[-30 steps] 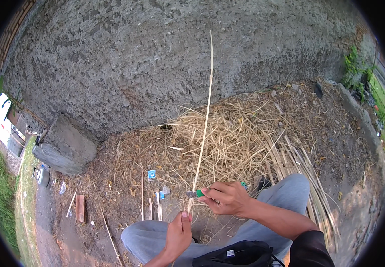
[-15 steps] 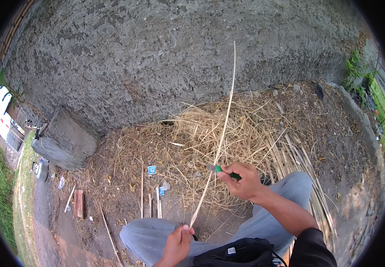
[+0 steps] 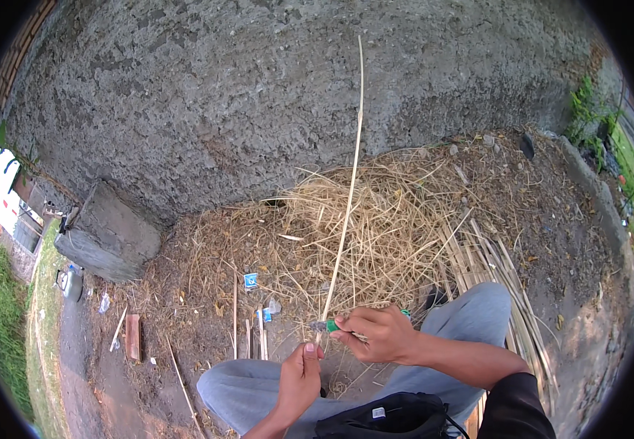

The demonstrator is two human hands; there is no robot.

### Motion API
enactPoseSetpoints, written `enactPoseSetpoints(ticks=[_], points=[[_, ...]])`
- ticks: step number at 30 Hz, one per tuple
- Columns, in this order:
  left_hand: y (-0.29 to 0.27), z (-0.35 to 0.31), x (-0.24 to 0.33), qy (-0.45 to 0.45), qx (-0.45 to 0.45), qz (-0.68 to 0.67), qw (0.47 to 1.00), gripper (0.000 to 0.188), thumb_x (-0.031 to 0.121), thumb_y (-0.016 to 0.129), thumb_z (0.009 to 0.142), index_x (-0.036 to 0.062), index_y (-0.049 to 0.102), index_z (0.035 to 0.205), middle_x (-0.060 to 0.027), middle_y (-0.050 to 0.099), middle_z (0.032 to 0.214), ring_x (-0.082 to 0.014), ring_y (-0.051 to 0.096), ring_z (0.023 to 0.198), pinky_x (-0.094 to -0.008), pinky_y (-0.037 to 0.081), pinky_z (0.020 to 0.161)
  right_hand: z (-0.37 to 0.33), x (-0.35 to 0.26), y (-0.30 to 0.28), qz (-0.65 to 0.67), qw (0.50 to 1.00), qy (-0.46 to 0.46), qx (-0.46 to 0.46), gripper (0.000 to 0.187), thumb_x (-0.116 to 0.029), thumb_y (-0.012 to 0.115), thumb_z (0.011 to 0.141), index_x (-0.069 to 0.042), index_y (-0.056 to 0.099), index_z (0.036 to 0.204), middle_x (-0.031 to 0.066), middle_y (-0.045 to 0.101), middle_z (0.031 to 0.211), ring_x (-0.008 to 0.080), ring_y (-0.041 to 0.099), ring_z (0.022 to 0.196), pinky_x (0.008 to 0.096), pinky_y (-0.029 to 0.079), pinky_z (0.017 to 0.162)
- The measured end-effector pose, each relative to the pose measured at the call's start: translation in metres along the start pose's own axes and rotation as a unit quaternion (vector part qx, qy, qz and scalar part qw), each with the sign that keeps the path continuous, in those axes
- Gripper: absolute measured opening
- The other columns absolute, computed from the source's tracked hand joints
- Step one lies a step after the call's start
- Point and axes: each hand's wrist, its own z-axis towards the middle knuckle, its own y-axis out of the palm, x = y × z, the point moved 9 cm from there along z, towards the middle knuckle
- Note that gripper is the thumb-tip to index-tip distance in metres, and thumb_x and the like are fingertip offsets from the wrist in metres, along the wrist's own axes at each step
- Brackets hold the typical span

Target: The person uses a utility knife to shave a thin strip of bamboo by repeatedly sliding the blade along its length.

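Observation:
A long, thin, pale strip that looks like split bamboo (image 3: 348,197) rises from between my hands and reaches up in front of the wall. My left hand (image 3: 301,374) pinches its lower end between thumb and fingers, above my bent knee. Just to the right, my right hand (image 3: 380,333) is closed round a green-handled knife (image 3: 333,325). The short blade lies against the strip, a little above my left thumb. My right fingers hide most of the handle.
A heap of pale shavings (image 3: 383,234) lies before a rough grey wall (image 3: 273,95). Flat split strips (image 3: 511,293) are stacked beside my right knee. A concrete block (image 3: 112,230) stands at left, with a reddish brick piece (image 3: 133,336), thin sticks and litter on the dirt.
My right hand and the knife have moved down and left along the strip, close to my left hand. The strip's far end has swung left and my left hand has risen slightly.

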Motion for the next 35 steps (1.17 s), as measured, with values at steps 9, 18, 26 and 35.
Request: enactPoseSetpoints(ticks=[9, 18, 26, 35], points=[[0.011, -0.007, 0.000, 0.028, 0.012, 0.066, 0.997, 0.036, 0.027, 0.037, 0.105, 0.0013, 0.054, 0.086, -0.0032, 0.045, 0.058, -0.0110, 0.042, 0.053, -0.0300, 0.037, 0.051, 0.002, 0.011, -0.010, -0.030, 0.999, 0.025, 0.012, 0.017, -0.019, 0.079, 0.078, -0.006, 0.068, 0.079, 0.0012, 0.063, 0.069, 0.0147, 0.054, 0.043, 0.0295, 0.039, 0.035], [0.003, -0.044, 0.004, 0.031, 0.010, 0.127, 0.991, 0.032, 0.025, 0.041, 0.102, 0.0012, 0.058, 0.090, -0.0215, 0.058, 0.067, -0.0406, 0.061, 0.062, -0.0431, 0.046, 0.056, 0.015, 0.041, -0.040, -0.041, 0.993, 0.061, 0.089, 0.013, -0.020, 0.075, 0.081, -0.008, 0.071, 0.082, 0.0032, 0.067, 0.071, 0.0155, 0.056, 0.042, 0.0289, 0.039, 0.034], [-0.016, -0.065, -0.001, -0.003, 0.003, 0.190, 0.982, 0.034, 0.027, 0.037, 0.103, 0.0009, 0.055, 0.091, -0.0283, 0.056, 0.071, -0.0497, 0.056, 0.068, -0.0507, 0.041, 0.055, 0.020, 0.041, -0.039, -0.034, 0.994, 0.049, 0.096, 0.016, -0.022, 0.076, 0.081, -0.007, 0.070, 0.079, 0.0035, 0.068, 0.071, 0.0148, 0.057, 0.043, 0.0293, 0.039, 0.034], [-0.028, -0.074, -0.047, 0.052, 0.044, 0.199, 0.978, 0.029, 0.029, 0.051, 0.100, 0.0020, 0.060, 0.096, -0.0191, 0.062, 0.065, -0.0331, 0.069, 0.063, -0.0357, 0.051, 0.055, 0.017, 0.042, -0.017, -0.053, 0.997, 0.033, 0.055, 0.016, -0.025, 0.075, 0.081, -0.011, 0.072, 0.088, 0.0038, 0.069, 0.071, 0.0153, 0.059, 0.045, 0.0287, 0.038, 0.034]])
